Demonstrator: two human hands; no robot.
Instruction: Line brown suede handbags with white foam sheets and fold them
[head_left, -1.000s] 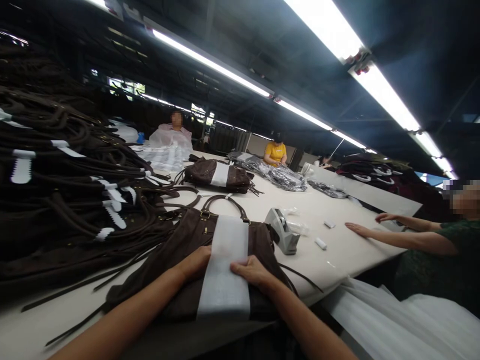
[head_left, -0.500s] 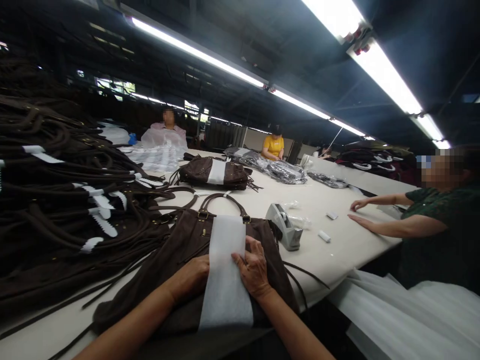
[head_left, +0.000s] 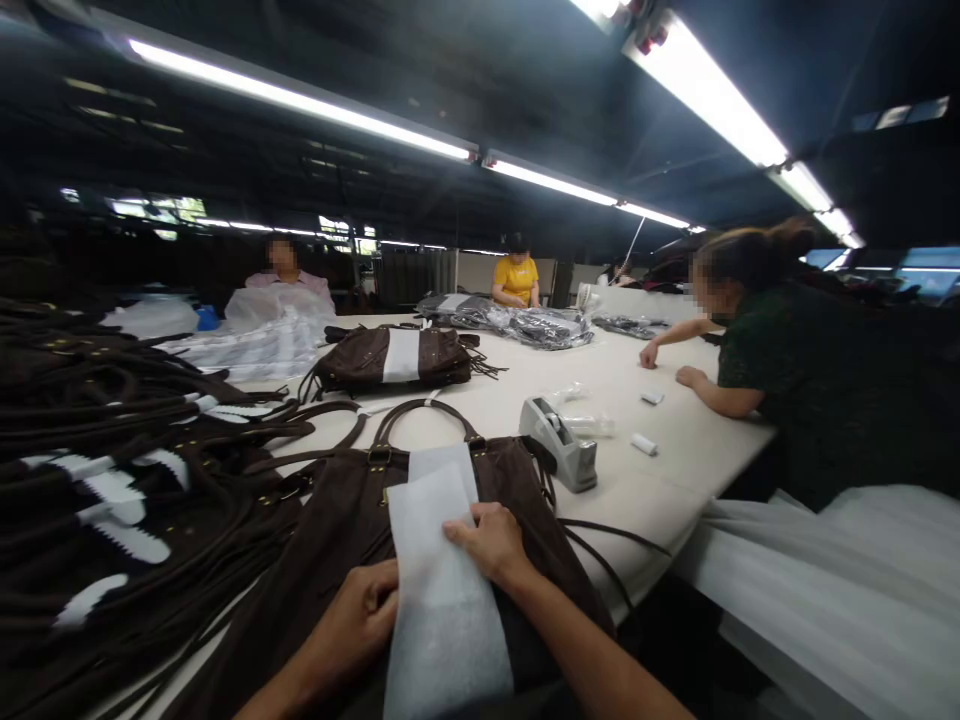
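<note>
A dark brown handbag [head_left: 322,540] lies in front of me on the table, its two looped handles pointing away. Across its middle runs a white, soft-looking wrapping strip [head_left: 450,620], with a loose upper flap lifted and slanted over the layer below. My right hand [head_left: 495,545] is closed on the strip's right edge, thumb on top. At the left edge, my left hand [head_left: 364,610] is curled with its fingertips hidden behind the strip; it appears to pinch that edge. Beyond the bag's right side stands a grey tape dispenser [head_left: 559,445].
Stacked brown bags [head_left: 187,500] with white-wrapped handles crowd the left. A banded brown bag [head_left: 360,362] lies farther back, near plastic-wrapped bags [head_left: 540,328]. White sheets [head_left: 825,570] hang at the right. A co-worker [head_left: 772,340] leans on the table's right edge; others sit behind.
The strip's upper flap has come up and slanted left, no longer flat on the bag. My left hand has moved lower along the strip. The view has turned right, and the right-hand co-worker's hands have drawn together.
</note>
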